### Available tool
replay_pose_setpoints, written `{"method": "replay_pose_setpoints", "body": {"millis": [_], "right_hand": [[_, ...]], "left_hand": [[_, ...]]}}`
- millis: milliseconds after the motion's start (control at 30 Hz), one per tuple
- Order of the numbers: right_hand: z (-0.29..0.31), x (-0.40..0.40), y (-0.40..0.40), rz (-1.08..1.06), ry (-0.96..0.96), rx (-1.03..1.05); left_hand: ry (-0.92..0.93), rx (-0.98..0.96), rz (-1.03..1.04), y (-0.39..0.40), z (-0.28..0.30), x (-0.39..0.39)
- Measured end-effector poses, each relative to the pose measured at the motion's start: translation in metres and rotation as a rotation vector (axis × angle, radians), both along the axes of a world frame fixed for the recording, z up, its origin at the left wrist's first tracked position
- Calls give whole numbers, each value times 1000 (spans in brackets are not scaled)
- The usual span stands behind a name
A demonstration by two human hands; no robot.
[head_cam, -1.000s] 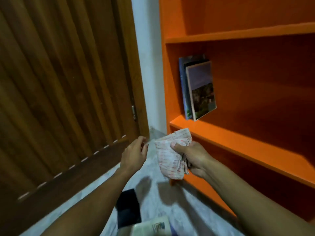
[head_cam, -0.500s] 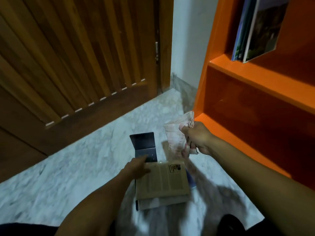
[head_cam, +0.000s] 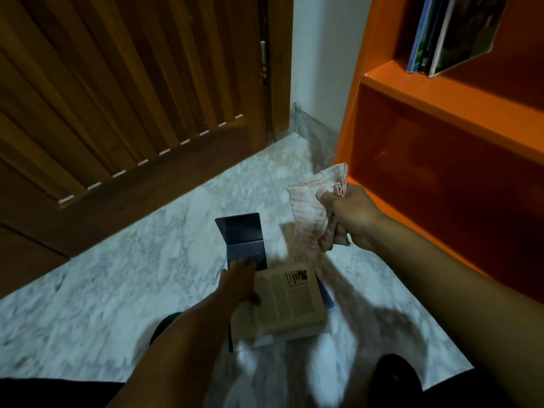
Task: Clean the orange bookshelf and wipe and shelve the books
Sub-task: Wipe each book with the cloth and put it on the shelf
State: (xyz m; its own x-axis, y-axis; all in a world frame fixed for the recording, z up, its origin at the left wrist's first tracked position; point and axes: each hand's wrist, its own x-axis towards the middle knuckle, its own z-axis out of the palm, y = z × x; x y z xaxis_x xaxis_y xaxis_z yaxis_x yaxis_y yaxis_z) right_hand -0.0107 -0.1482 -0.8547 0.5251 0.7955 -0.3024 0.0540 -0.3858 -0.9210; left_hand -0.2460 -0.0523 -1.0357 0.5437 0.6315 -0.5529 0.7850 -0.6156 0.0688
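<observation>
A tan book (head_cam: pixel 290 301) with printed text lies on top of a small stack on the marble floor (head_cam: pixel 117 290). My left hand (head_cam: pixel 240 285) grips its left edge, thumb on the cover. A dark open folder (head_cam: pixel 244 241) lies just beyond the stack. My right hand (head_cam: pixel 350 219) holds a crumpled red-and-white checked cloth (head_cam: pixel 312 207) in the air beside the orange bookshelf (head_cam: pixel 441 95). Two or three thin books (head_cam: pixel 447 33) lean upright on the upper shelf at the top right. The lower compartment holds nothing visible.
A brown slatted wooden door (head_cam: pixel 132 83) fills the left and back. A white wall strip (head_cam: pixel 321 54) stands between door and bookshelf. My dark-clothed knees (head_cam: pixel 394 375) show at the bottom edge.
My head tilted down from the shelf to the floor. My left hand dropped to the book stack and took hold of the tan book's edge. My right hand kept the cloth.
</observation>
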Motion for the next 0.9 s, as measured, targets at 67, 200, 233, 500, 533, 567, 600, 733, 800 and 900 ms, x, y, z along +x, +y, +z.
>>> {"method": "replay_pose_setpoints", "body": {"millis": [67, 200, 233, 500, 533, 567, 600, 733, 800, 900], "right_hand": [[4, -2, -1, 4, 18, 16], [15, -8, -5, 16, -6, 4], [20, -9, -7, 13, 3, 5], [43, -10, -35, -73, 19, -85], [44, -9, -40, -85, 14, -115], [44, -9, -46, -99, 2, -145], [44, -8, -50, -119, -23, -160], [40, -3, -56, -249, -89, -149], [39, -4, -58, -320, -42, -133], [44, -15, -58, -424, 160, -71]], "left_hand": [[-22, -4, 24, -6, 2, -3], [-91, -56, 65, -11, 12, -3], [-100, -85, 70, -11, 18, -2], [-227, -155, 88, -11, 79, 3], [-266, -161, 138, -10, 89, 4], [-307, -176, 204, -9, 101, 3], [-359, -200, 276, -5, 113, 4], [-595, -327, 462, 15, 167, 5], [-686, -383, 531, 25, 196, 0], [-821, -529, 601, 33, 235, -11]]}}
